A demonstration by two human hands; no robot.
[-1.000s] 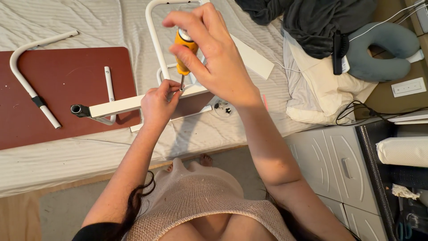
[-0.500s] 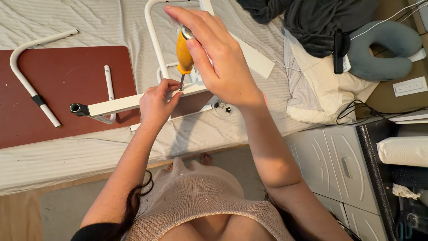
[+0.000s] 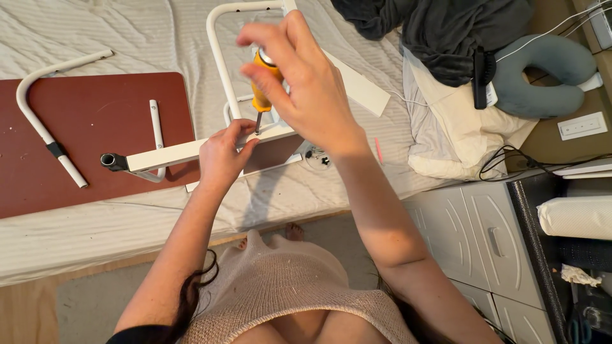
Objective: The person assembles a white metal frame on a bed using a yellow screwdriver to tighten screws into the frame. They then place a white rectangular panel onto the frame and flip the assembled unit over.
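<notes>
Here, right hand closed around an orange-handled screwdriver, held upright with the tip down on the top face of a white metal bar; likely upright so that pressure runs straight into a screw, though the screw itself too small to make out. Left hand clamped on the same bar just beside the tip, fingers curled over its top edge, apparently to keep it from rolling or shifting under the turning. Bar lying across the near edge of the bed, one black-capped end resting over a reddish-brown board toward the bed's left side, which gives it a flat, firm base on the soft mattress. On that board, a short white rod; along its left edge, a curved white tube with a black joint. Behind the hands, a white U-shaped frame standing up from the bar. Toward the bed's right edge, a dark blanket, a grey neck pillow and a cream pillow. Beside the bed, a grey drawer unit, drawers shut, contents hidden. No open containers in view; small dark parts loose on the sheet near the bar.
</notes>
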